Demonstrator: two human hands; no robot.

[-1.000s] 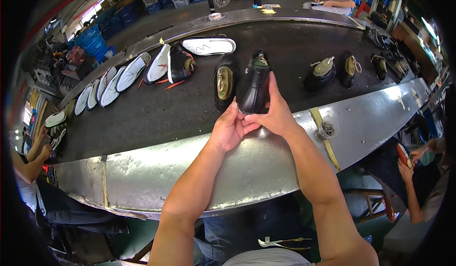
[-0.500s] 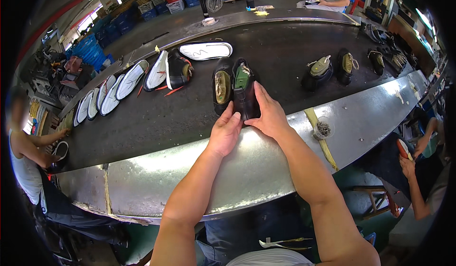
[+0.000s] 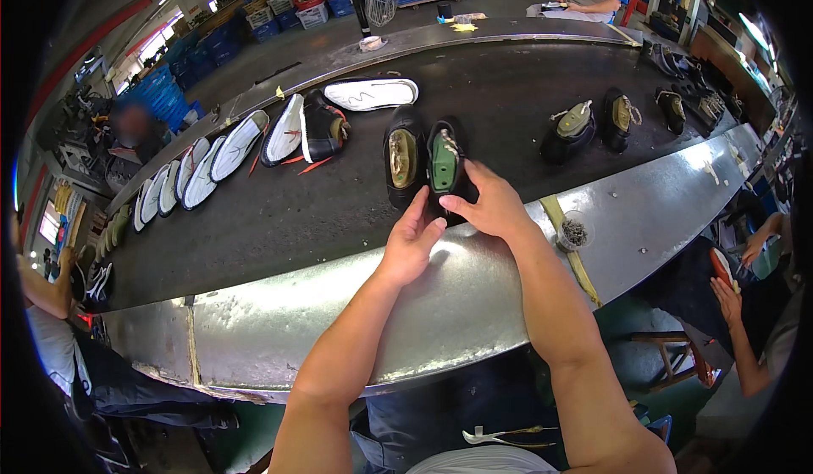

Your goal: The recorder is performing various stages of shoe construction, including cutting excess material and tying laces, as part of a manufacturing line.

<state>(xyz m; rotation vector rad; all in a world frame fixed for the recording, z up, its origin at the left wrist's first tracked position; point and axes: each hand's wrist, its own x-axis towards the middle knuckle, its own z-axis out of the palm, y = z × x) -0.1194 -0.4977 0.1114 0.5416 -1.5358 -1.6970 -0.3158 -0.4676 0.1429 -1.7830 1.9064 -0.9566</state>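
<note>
Two black shoes stand side by side on the dark belt in front of me. The left shoe [image 3: 402, 159] has a tan last inside, the right shoe [image 3: 446, 160] a green one with holes in its top. My right hand [image 3: 491, 205] curls round the heel end and right side of the green-last shoe, thumb behind the heel. My left hand [image 3: 412, 243] is open, its index finger and thumb apart, with the fingertips close to the heels; whether they touch is hard to see.
White-soled shoes [image 3: 240, 145] lie in a row at left, and more black shoes [image 3: 569, 131] stand at right. A clear cup of small nails [image 3: 574, 232] sits on the metal ledge [image 3: 474, 313]. Co-workers are at left, right and far side; pliers [image 3: 508, 433] lie near my lap.
The green-last shoe has gone from tilted to level beside its neighbour, its last now fully showing. My left hand has let go and drawn back slightly. The belt's left-side shoes have shifted a little right.
</note>
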